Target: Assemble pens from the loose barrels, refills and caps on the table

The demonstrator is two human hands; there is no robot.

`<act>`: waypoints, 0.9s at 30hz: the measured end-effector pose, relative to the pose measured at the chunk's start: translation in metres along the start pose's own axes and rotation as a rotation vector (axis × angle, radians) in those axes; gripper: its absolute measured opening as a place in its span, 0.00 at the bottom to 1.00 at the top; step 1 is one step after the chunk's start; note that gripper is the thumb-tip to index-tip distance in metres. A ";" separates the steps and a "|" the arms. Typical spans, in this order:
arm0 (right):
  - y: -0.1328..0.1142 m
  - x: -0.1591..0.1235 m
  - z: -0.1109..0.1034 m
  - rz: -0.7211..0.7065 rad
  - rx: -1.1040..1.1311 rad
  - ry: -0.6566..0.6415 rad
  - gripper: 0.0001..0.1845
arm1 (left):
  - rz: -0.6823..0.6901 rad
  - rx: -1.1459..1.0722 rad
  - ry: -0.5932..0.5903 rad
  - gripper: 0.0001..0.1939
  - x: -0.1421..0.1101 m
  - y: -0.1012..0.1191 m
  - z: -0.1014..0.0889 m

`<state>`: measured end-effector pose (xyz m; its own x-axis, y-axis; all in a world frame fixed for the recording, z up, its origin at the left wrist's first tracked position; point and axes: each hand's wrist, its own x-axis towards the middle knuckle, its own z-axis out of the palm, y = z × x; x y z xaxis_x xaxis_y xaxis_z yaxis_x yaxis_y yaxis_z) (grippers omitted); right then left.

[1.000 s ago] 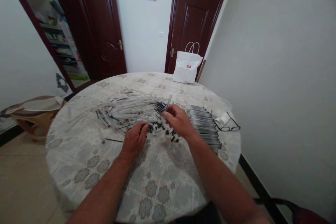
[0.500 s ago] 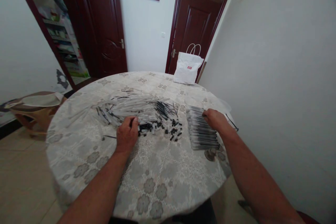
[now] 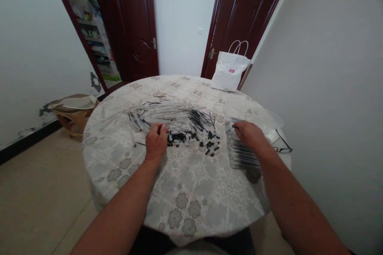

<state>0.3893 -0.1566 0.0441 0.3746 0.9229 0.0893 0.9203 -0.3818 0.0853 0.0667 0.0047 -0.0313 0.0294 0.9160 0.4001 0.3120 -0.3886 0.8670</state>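
— Anything to read?
— Only pale characters, too small to make out, on a little red label (image 3: 231, 71) on the front of a white carrier bag with looped handles (image 3: 225, 79). Standing at the far edge of the round counter under a pale flower-patterned cloth (image 3: 179, 179).
— And inside the bag?
— Cannot tell; contents hidden. Off to the left, pale shelves (image 3: 89, 22) full of small mixed goods (image 3: 87, 16), too blurred to read.
— Left hand (image 3: 156, 139)?
— Just beside a heap of short black and clear plastic caps (image 3: 178, 137), fingers curled, thumb close to forefinger. Cannot tell whether gripping anything.
— Right hand (image 3: 248, 135)?
— At the row of slim clear-and-grey plastic tubes (image 3: 243, 161), laid side by side. Fingers drawn together; holding one or merely touching, cannot tell.
— Loose pieces?
— Slim translucent tubes (image 3: 170, 112) piled beyond the left hand, thin black rods (image 3: 198, 118) bunched at the right end of that pile. Past the right forearm, black-framed glasses (image 3: 291, 150).
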 end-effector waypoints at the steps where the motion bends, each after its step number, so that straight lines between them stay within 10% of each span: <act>1: -0.015 -0.001 -0.001 -0.053 0.027 0.004 0.18 | -0.006 -0.005 0.003 0.13 0.000 -0.001 0.000; 11: -0.138 0.012 0.026 -0.206 0.073 -0.082 0.13 | -0.021 -0.027 0.003 0.12 -0.001 -0.001 0.000; 27: -0.169 -0.008 0.045 -0.366 0.135 -0.070 0.16 | -0.047 -0.066 -0.003 0.12 -0.002 0.000 0.001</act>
<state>0.2357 -0.0972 -0.0152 0.0214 0.9997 0.0093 0.9993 -0.0211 -0.0321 0.0680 0.0025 -0.0326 0.0187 0.9337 0.3577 0.2493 -0.3508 0.9027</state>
